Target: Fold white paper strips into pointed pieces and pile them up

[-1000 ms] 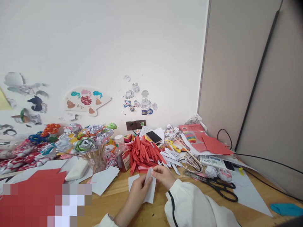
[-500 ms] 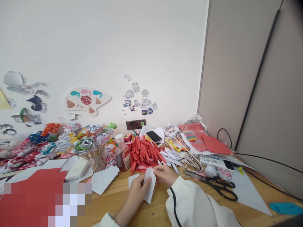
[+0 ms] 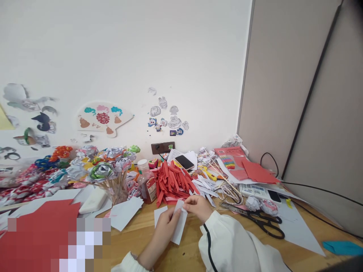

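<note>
A small white sheet of paper, with a lengthwise fold, is held above the front of the wooden table. My left hand grips its left side, thumb on top. The fingertips of my right hand pinch its upper right edge. Another white paper piece lies partly hidden behind my left hand. Just beyond my hands is a heap of folded red paper strips, with folded white paper strips to its right.
Black-handled scissors lie right of my right sleeve. A bottle stands left of the red heap, near paper flowers on sticks. A phone lies at the back. Red paper covers the left front.
The white paper's fold has been pressed flatter and narrower between my fingers. My hands stay in nearly the same place, and the view has shifted slightly.
</note>
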A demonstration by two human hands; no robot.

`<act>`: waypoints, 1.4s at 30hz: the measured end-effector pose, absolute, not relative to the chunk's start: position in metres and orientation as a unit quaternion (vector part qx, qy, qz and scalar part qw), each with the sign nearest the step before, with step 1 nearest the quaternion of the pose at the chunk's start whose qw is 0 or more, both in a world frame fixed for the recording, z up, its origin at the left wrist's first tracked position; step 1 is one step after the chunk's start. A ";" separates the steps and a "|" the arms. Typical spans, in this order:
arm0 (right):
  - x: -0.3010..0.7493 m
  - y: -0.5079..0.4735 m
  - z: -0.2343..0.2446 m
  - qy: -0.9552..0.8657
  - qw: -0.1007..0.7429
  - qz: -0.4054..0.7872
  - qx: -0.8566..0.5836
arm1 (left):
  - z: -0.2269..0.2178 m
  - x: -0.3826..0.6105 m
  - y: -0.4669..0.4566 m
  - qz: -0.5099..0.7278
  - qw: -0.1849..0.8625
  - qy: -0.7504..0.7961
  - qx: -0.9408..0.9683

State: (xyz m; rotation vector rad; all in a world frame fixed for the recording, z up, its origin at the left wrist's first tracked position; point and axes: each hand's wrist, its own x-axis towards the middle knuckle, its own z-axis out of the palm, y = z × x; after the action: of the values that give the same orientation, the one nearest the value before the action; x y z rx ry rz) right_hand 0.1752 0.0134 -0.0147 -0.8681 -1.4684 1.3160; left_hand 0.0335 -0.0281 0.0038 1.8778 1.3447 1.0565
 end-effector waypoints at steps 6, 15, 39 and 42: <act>0.170 0.012 -0.019 -0.595 0.492 0.523 -0.362 | -0.002 0.034 -0.024 0.393 0.279 0.526 0.701; 0.167 0.013 -0.024 -0.591 0.486 0.537 -0.357 | -0.004 0.033 -0.021 0.403 0.285 0.535 0.686; 0.167 0.010 -0.019 -0.645 0.461 0.509 -0.335 | -0.002 0.033 -0.023 0.416 0.317 0.534 0.664; 0.168 0.010 -0.017 -0.630 0.470 0.515 -0.341 | -0.001 0.032 -0.022 0.429 0.360 0.524 0.642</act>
State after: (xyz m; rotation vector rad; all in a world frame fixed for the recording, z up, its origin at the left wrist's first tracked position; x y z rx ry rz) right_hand 0.1679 0.0098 -0.0169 -0.8367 -1.5448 1.2634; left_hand 0.0321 -0.0218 -0.0007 1.6538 1.3513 1.1057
